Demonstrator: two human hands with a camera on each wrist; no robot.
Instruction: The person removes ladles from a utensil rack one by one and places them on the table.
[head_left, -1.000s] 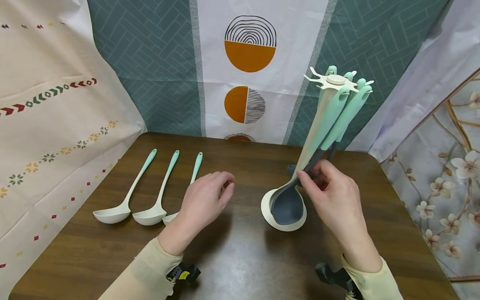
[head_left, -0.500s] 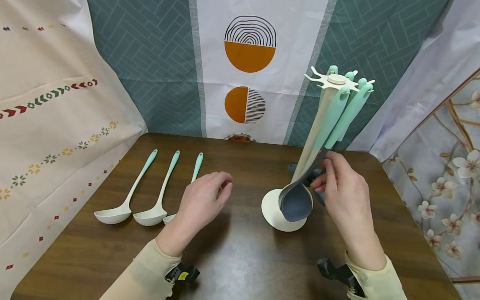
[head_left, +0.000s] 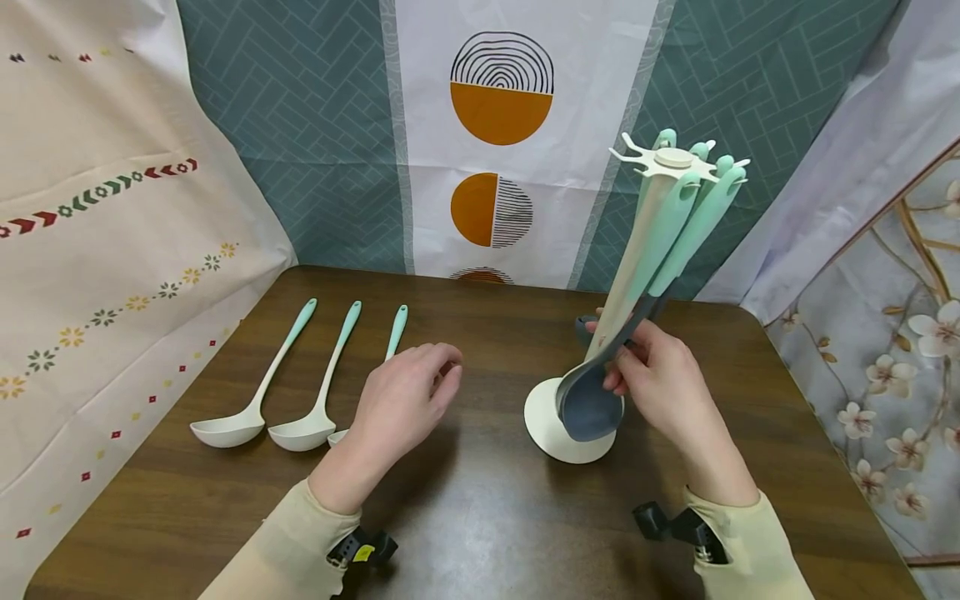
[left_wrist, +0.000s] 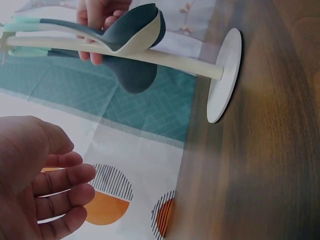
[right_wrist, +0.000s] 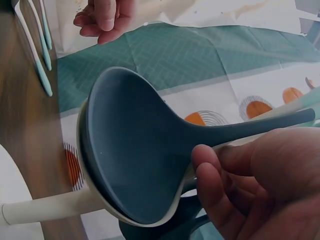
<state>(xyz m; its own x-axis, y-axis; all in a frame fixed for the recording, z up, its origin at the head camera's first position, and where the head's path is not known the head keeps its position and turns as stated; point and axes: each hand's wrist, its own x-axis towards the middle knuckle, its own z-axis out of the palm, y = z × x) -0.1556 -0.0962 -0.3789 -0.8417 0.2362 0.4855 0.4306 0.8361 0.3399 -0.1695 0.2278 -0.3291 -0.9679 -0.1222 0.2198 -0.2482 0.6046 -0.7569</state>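
Observation:
My right hand (head_left: 663, 371) reaches in at a cream utensil stand (head_left: 542, 421) hung with mint-handled utensils. Its fingers curl round the neck of a dark grey ladle (head_left: 591, 414), with some fingertips showing past the stand's pole. In the right wrist view the ladle's bowl (right_wrist: 135, 140) faces the camera, and a pale rim shows behind it. Below it, another dark utensil (right_wrist: 150, 230) is partly hidden. My left hand (head_left: 405, 383) hovers over the table with fingers loosely bent, holding nothing. It overlaps the nearest of three pale ladles (head_left: 396, 332) with mint handles.
Two other pale ladles, the far left one (head_left: 227, 431) and the middle one (head_left: 302, 432), lie in a row on the brown wooden table (head_left: 480, 517). Patterned cloth (head_left: 307, 167) hangs behind and at both sides.
The dark ladle has swung right and up a little against the stand. My right hand has shifted from in front of its neck to partly behind it. My left hand barely moves.

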